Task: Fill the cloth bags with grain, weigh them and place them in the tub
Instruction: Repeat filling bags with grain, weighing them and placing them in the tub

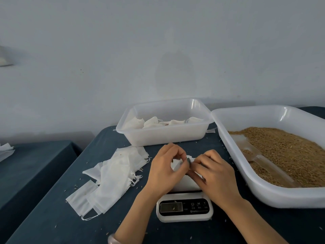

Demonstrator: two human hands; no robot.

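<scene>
Counts: two hands, one bag in hand, one scale, one tub, one tray of grain, one scoop, one pile of empty bags.

My left grip point(165, 168) and right grip point(212, 171) meet over the scale point(184, 206), backs up, wrists angled inward, fingers curled. Both are clamped on the bag point(176, 166). Each pinches its crumpled white top between thumb and forefinger. The bag sits low between my hands, above the scale's plate. I can't tell if it rests on it.

Scale writing: a power symbol, "M" and "T" on the black panel. The small print under them is too small to read. The display shows no digits I can read.

The clear tub point(158, 136) stands beyond my hands on the worktop point(52, 217). It holds about five filled bags point(151, 122); overlap blocks an exact count.

The tray point(263, 192) is at my right and holds brown grain point(290, 152). One clear scoop point(255, 152) lies in the grain, handle toward me.

The empty bags point(112, 176) lie fanned at my left with strings loose, too overlapped to count. Stray grains dot the worktop. One pale bracelet point(111, 239) is on my left wrist.
</scene>
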